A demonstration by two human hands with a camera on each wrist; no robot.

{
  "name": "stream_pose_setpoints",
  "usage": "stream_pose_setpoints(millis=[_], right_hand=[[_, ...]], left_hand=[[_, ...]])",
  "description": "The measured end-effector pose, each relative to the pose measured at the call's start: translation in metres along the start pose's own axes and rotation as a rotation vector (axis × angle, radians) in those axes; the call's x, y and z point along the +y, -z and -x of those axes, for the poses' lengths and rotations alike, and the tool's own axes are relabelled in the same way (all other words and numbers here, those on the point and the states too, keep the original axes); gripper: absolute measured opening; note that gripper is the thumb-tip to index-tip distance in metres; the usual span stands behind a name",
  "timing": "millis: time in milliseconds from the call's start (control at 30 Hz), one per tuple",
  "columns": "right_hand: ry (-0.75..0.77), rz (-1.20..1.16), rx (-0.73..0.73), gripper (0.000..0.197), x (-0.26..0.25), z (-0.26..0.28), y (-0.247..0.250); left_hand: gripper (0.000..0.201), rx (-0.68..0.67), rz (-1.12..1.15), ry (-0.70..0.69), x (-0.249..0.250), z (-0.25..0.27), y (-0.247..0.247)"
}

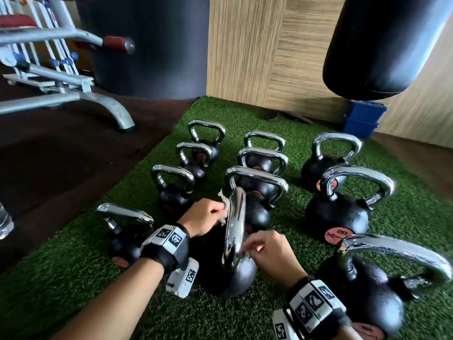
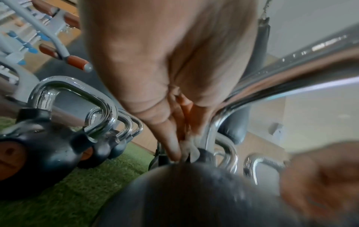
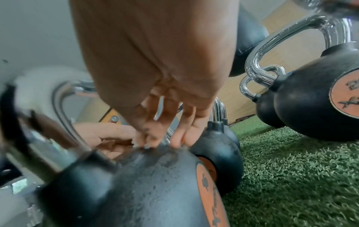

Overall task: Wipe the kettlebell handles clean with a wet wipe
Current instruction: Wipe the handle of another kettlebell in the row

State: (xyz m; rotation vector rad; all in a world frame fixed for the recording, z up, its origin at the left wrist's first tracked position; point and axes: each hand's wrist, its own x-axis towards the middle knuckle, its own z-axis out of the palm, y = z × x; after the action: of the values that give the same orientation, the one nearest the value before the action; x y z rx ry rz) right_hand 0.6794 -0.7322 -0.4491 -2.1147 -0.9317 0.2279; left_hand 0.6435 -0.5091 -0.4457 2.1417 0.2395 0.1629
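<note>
On the green turf (image 1: 81,271), the nearest middle kettlebell (image 1: 235,273) stands upright, its chrome handle (image 1: 235,224) running away from the person. Left hand (image 1: 204,217) and right hand (image 1: 270,249) each pinch the wet wipe (image 1: 224,200) on opposite sides of that handle.

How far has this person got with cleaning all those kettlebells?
No finished handle can be told apart: all look equally shiny. In hand: the left hand and right hand each pinch white wipe against the nearest kettlebell handle. About ten other kettlebells stand untouched on the turf.
</note>
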Motion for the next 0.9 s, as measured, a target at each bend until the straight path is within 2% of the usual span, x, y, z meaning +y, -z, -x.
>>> stream_pose_setpoints(millis=[33,100,167,200,233,300,333,367,533,733,833,900], right_hand=[[-0.019,-0.005,0.074,0.026,0.003,-0.007,-0.001],[-0.051,0.064,0.146,0.028,0.009,-0.017,-0.007],[-0.134,0.083,0.022,0.042,0.012,-0.023,-0.017],[-0.172,0.064,-0.055,0.049,0.013,-0.023,-0.022],[-0.188,0.046,-0.111,0.053,0.016,-0.023,-0.029],[-0.172,0.035,-0.148,0.055,0.020,-0.021,-0.038],[-0.163,0.032,-0.147,0.054,0.022,-0.021,-0.040],[-0.159,0.031,-0.146,0.053,0.023,-0.021,-0.040],[-0.162,-0.028,-0.118,0.054,0.025,-0.019,-0.043],[-0.118,0.009,-0.093,0.052,0.027,-0.018,-0.047],[-0.102,0.011,-0.094,0.052,0.029,-0.018,-0.047],[-0.093,0.022,-0.081,0.052,0.029,-0.017,-0.048]], left_hand=[[0.023,0.034,0.007,-0.001,-0.003,0.002,-0.001],[0.014,0.201,-0.063,-0.030,-0.005,0.009,-0.007],[0.011,0.346,-0.089,-0.045,-0.003,0.015,-0.018],[0.009,0.377,-0.093,-0.033,-0.003,0.016,-0.021],[0.011,0.378,-0.104,-0.022,-0.001,0.015,-0.021],[0.041,0.355,-0.135,-0.038,0.005,0.011,-0.018],[0.046,0.357,-0.135,-0.060,0.011,0.008,-0.015],[0.045,0.370,-0.137,-0.085,0.017,0.005,-0.011],[0.012,0.481,-0.062,-0.121,0.022,0.006,-0.013],[0.015,0.453,0.011,-0.137,0.030,0.006,-0.002],[0.017,0.398,0.169,-0.137,0.045,0.009,0.011],[0.021,0.378,0.120,-0.182,0.049,0.018,0.017]])
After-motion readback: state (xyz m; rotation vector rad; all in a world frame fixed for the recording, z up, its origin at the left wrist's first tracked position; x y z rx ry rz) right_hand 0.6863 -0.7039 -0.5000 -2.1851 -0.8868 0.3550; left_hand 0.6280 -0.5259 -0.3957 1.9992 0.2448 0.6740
